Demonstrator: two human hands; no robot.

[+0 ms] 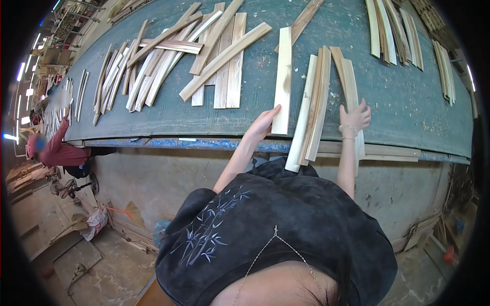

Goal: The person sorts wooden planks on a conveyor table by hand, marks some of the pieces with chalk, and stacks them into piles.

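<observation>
My left hand (265, 122) is closed on the near end of a pale wooden strip (283, 76), thumb on its left edge. The strip points away from me over the green table. My right hand (356, 118) rests over two wooden strips (348, 76), its thumb and fingers spread apart. These strips jut past the table's near edge. Between my hands lies a small bunch of wooden strips (317, 97), whose near ends also overhang the edge.
The long green table (403, 102) carries a loose pile of wooden strips (219, 56) to the left and sorted groups of strips (393, 30) at the far right. A person in a red top (61, 150) works at the table's left end. A broom (133, 213) stands below.
</observation>
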